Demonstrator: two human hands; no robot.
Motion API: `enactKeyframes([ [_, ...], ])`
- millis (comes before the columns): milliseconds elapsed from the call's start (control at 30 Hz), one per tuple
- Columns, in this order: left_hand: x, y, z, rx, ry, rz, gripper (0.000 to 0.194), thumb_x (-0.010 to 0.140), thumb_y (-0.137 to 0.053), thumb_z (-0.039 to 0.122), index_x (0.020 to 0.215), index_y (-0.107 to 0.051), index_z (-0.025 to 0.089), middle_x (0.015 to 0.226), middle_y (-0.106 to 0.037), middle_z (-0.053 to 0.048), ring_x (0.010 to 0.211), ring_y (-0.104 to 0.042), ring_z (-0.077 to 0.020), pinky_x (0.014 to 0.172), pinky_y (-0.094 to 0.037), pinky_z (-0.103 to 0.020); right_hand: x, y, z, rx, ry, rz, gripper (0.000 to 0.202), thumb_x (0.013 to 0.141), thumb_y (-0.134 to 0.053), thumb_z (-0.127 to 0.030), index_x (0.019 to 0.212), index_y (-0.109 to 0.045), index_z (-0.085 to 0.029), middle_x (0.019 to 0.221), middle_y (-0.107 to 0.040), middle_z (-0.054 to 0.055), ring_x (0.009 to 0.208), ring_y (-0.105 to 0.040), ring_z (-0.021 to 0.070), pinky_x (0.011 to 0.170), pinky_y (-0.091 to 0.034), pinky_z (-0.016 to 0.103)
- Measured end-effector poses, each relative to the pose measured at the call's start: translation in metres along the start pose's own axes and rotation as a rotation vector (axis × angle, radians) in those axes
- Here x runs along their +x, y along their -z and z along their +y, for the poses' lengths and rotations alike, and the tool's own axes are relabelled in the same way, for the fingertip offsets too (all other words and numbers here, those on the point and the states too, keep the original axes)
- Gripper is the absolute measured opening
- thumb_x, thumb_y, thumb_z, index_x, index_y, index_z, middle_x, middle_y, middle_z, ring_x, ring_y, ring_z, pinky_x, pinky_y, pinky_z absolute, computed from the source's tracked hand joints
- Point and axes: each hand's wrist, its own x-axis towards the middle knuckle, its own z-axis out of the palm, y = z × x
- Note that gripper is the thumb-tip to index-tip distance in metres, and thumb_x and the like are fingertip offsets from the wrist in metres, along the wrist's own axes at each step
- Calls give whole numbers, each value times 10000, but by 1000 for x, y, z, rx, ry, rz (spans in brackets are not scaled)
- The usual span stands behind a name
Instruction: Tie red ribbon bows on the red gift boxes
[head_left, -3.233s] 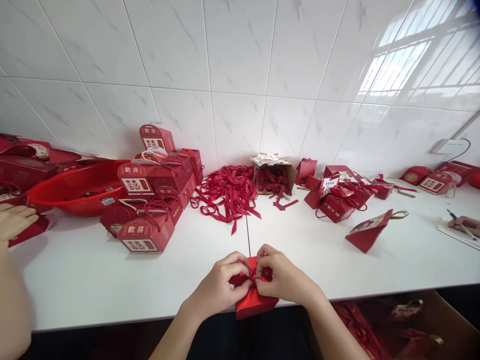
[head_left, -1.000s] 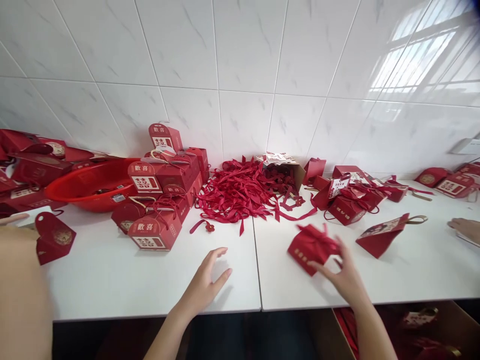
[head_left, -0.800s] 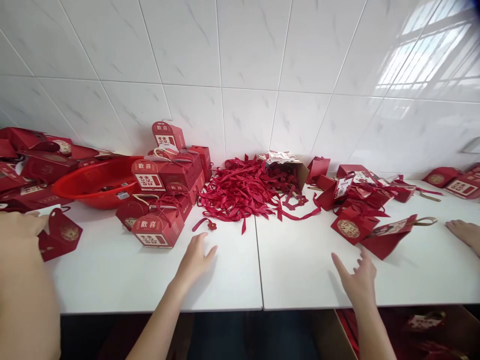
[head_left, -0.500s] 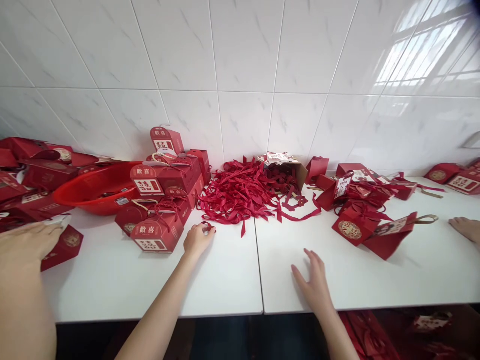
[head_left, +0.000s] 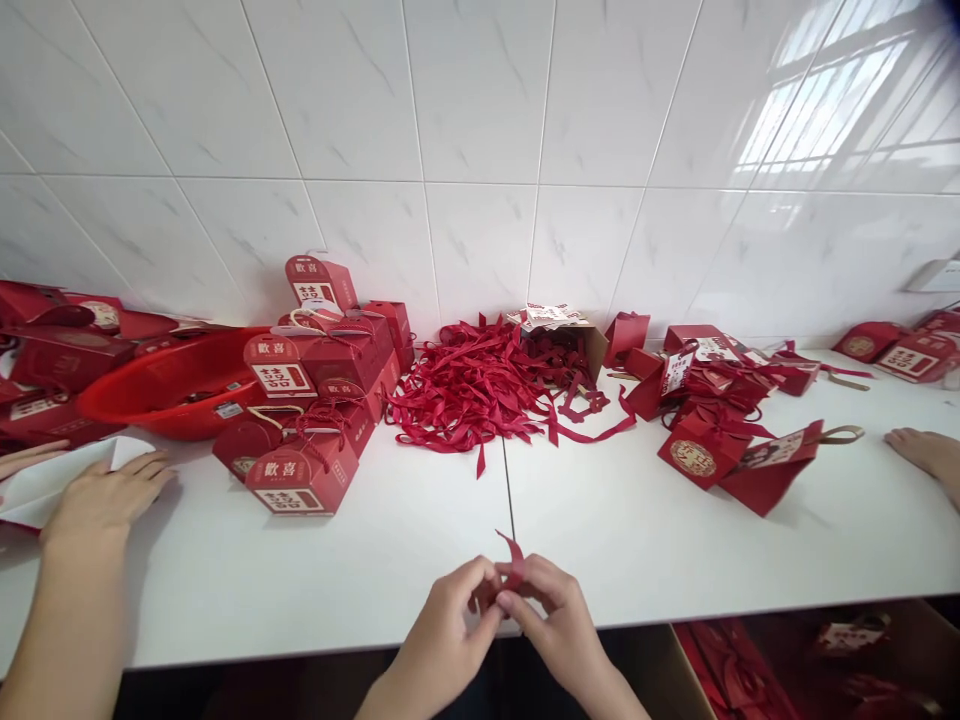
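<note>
Close to the table's front edge, my left hand (head_left: pixel 459 612) and my right hand (head_left: pixel 551 607) meet, their fingertips pinching one short red ribbon (head_left: pixel 514 562). One end of the ribbon sticks up above my fingers; the rest is hidden between them. Beyond my hands lies a heap of loose red ribbons (head_left: pixel 465 390). To its left, red gift boxes (head_left: pixel 304 470) with white panels and cords are stacked. Several red boxes and bags (head_left: pixel 701 450) sit on the right side.
A co-worker's hands (head_left: pixel 105 495) hold a white-lined box at the far left, beside a red basin (head_left: pixel 180 395). Another person's hand (head_left: pixel 926 450) rests at the right. A small carton (head_left: pixel 596 350) stands by the tiled wall; a carton of red items (head_left: pixel 739 670) is below the table.
My left hand has come from beside the gift boxes to the table's front, and my right hand has moved left to meet it on the ribbon. The co-worker's box has been turned.
</note>
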Motion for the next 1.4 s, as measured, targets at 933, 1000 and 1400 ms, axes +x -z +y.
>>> enactKeyframes([
  [933, 21, 162, -82, 552, 259, 1094, 1029, 627, -744, 515, 1408, -202, 122, 1426, -251, -220, 1345, -221, -448, 1072, -245, -626, 16, 89, 63, -1013, -69, 146, 492, 888, -431, -414, 1318, -520, -194, 1472, -374, 74, 1383, -274, 280, 1105, -314, 461],
  [1000, 29, 170, -83, 503, 286, 1045, 973, 684, -709, 508, 1400, -160, 145, 1434, -211, -206, 1345, -204, -459, 1056, -248, -652, 18, 90, 63, -1033, -44, 162, 464, 886, -441, -417, 1287, -548, -209, 1452, -405, 67, 1362, -313, 282, 1087, -340, 464],
  [1400, -29, 54, -43, 198, 5, 269, 899, 714, -696, 287, 1433, -158, 325, 1400, -303, -115, 1318, -351, -331, 1072, -331, -530, 20, 85, 56, -1091, -65, 182, 430, 891, -436, -377, 1261, -555, -191, 1416, -432, 97, 1345, -323, 284, 1058, -362, 445],
])
